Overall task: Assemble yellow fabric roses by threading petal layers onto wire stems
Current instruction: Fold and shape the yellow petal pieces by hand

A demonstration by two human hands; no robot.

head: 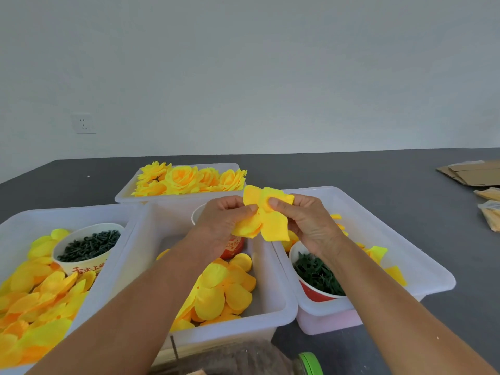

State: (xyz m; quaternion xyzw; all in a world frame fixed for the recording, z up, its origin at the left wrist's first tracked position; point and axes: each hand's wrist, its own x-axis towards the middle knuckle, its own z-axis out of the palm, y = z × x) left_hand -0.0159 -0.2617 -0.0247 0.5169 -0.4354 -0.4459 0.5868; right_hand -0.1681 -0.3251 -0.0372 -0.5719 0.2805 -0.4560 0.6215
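Both hands hold a yellow fabric petal layer (266, 215) above the middle white bin (281, 304). My left hand (224, 220) pinches its left side, and my right hand (305, 220) pinches its upper right with thumb on top. No wire stem shows in the petals. Loose yellow petals (227, 290) lie in the middle bin below. Finished yellow roses (186, 178) fill the far bin (121, 197).
The left bin (19, 220) holds petals and a paper cup of dark green stems (89, 244). The right bin (422, 269) holds a red cup of green parts (318, 274). Flattened cardboard (470, 171) lies far right. A green-capped jar (308, 364) stands at the near edge.
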